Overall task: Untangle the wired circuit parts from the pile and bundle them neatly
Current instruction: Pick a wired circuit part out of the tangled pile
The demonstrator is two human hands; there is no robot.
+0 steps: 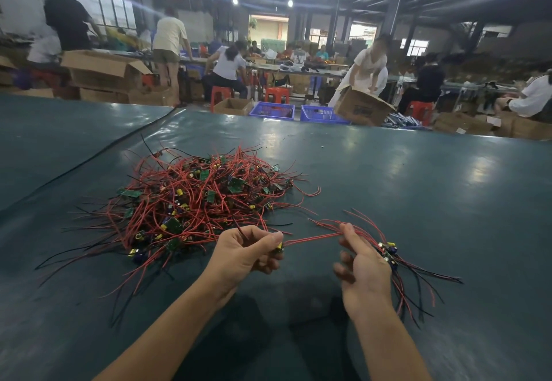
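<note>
Circuit part (pixel 280 247) | pinched by curled left hand (pixel 248 250) | right hand (pixel 365 270) grips bundle (pixel 388 253)

One pile (pixel 197 198) of wired circuit parts, one bundle (pixel 388 253), one separate part (pixel 280 247). One left hand (pixel 248 250), one right hand (pixel 366 267). Two blue crates (pixel 271 111) (pixel 324 114).

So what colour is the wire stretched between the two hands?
Red. The wire runs from the left hand to the bundle in the right hand; head view.
</note>
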